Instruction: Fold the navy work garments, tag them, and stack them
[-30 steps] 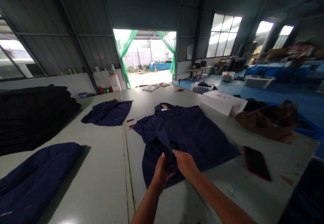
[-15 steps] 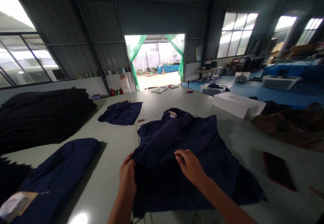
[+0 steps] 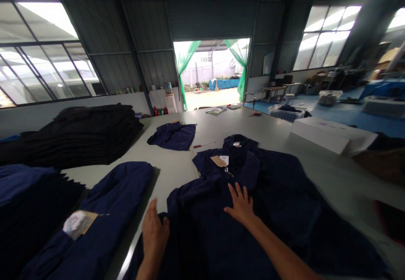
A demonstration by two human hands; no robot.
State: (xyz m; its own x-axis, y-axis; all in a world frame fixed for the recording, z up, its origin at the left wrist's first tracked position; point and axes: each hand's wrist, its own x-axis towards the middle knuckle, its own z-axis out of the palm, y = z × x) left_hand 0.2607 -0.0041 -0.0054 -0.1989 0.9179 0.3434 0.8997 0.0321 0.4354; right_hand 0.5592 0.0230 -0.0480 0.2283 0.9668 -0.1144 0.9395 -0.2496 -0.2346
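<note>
A dark navy garment (image 3: 278,195) lies spread on the pale table (image 3: 221,128) in front of me, collar away from me, with a tan paper tag (image 3: 219,160) near the collar. My right hand (image 3: 241,204) rests flat on the cloth with fingers spread. At the garment's near left edge, my left hand (image 3: 154,231) is held edge-on with straight fingers and holds nothing.
A folded navy garment with a tag (image 3: 91,225) lies at the near left. A tall stack of black cloth (image 3: 82,134) stands further left. Another navy piece (image 3: 173,135) lies further back. A white box (image 3: 332,134) sits at the right. An open doorway with green curtains (image 3: 211,73) is ahead.
The garment has been pulled nearer and spread wider. Both hands let go of the cloth they pinched and now lie open. My view has turned left.
</note>
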